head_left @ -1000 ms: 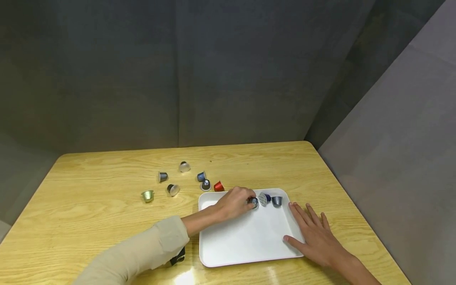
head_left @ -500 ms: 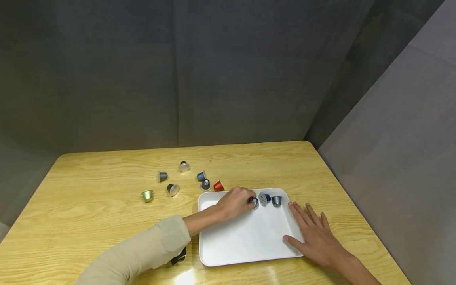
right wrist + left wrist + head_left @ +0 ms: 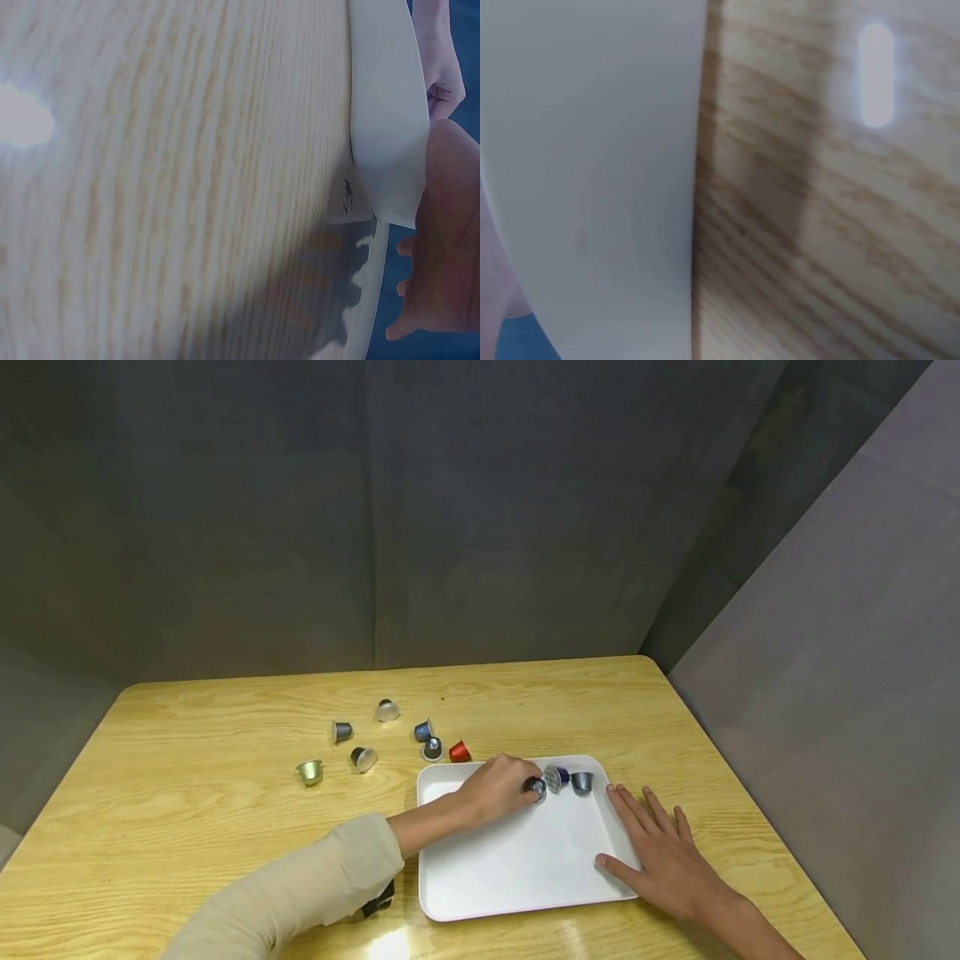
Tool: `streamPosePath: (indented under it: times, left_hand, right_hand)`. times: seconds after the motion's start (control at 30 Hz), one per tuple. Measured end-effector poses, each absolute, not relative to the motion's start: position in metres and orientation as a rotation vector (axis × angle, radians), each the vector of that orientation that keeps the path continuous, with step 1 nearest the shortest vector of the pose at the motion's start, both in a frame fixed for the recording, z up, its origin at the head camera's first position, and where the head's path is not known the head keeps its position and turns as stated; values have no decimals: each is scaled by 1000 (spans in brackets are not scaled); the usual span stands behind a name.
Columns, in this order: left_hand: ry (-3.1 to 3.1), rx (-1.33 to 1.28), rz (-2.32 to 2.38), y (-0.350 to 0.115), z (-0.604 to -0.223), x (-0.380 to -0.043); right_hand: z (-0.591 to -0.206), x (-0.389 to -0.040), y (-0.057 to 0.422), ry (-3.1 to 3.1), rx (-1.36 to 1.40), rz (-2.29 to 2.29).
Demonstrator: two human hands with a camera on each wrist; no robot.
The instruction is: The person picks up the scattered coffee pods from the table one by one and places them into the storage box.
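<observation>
Left hand (image 3: 498,787) pinches dark coffee capsule (image 3: 535,788) inside white tray (image 3: 517,877)

The left hand's fingers are narrow, curled on the dark coffee capsule near the tray's far wall. Just right of these fingers lies a navy capsule (image 3: 557,778), its patterned lid showing, and beside it a grey capsule (image 3: 582,782), between the left fingers and the right hand (image 3: 663,860). The right hand's fingers are wide, straight and spread at the tray's right rim, the thumb reaching over it.

Beyond the left fingers and to their left, on the tabletop (image 3: 187,827), a red capsule (image 3: 460,752) is nearest, close to the tray's rim. Next come a black capsule (image 3: 432,748) and a blue capsule (image 3: 423,730), close together. Farther left from the fingers are two clear-and-black capsules (image 3: 363,759), a dark grey capsule (image 3: 342,732) and, farthest, a light green capsule (image 3: 310,772).
</observation>
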State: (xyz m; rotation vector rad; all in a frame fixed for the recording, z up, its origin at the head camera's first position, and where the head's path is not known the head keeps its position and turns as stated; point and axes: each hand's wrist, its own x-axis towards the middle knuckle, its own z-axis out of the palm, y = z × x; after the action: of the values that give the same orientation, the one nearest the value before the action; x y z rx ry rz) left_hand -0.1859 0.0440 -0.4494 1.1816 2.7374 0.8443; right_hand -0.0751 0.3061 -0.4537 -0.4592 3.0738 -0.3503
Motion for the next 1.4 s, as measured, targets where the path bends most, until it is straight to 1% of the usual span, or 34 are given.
streamPosePath:
  times: [1.03,1.23,1.4]
  left_hand:
    - [2737,1208,816,47,-449,-186]
    - [2732,1163,889,40,-440,-185]
    - [2697,1110,1021,22,-430,-185]
  right_hand:
    - [-457,-75,308,3088,-462,-334]
    - [-457,-75,307,3086,-461,-335]
    - [-456,-74,307,3090,-471,-352]
